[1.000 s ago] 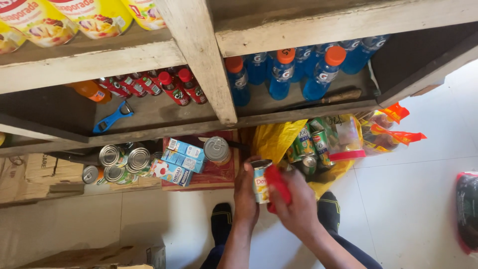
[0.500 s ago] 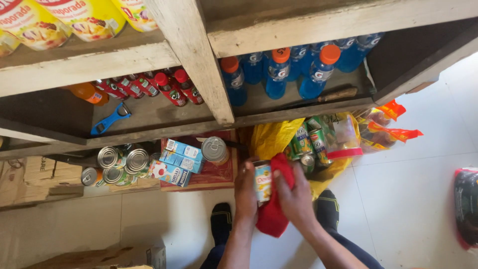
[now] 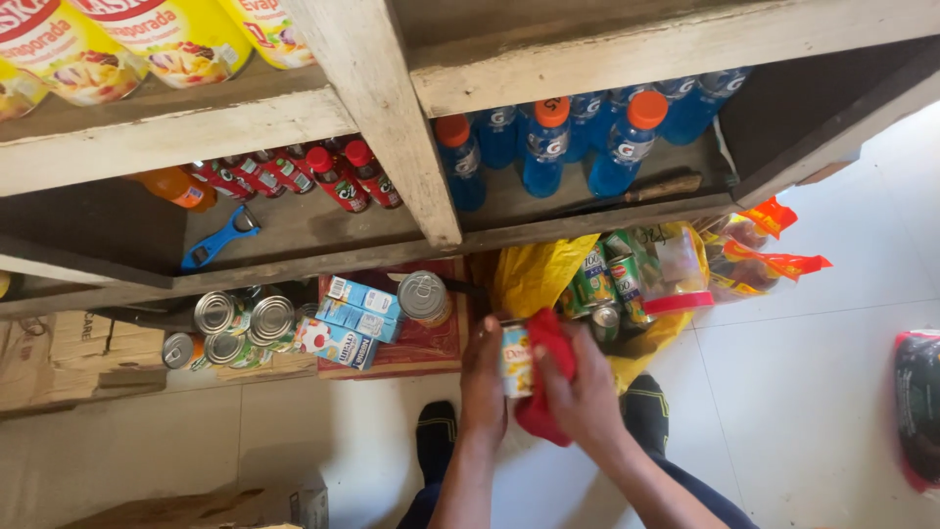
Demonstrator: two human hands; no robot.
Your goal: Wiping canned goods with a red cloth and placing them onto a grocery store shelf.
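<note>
Red cloth (image 3: 544,377), bunched in my right hand (image 3: 586,397), is pressed against the side of a small yellow-labelled can (image 3: 515,359), which my left hand (image 3: 483,377) grips with fingers closed around it, just in front of the lowest shelf and above my dark socks. For a clean wipe, I judge the can should be held firm and turned against the cloth, lid rim included. Nearby stand loose silver cans (image 3: 231,328), blue cartons (image 3: 352,318) and a yellow bag (image 3: 534,274) of tins.
</note>
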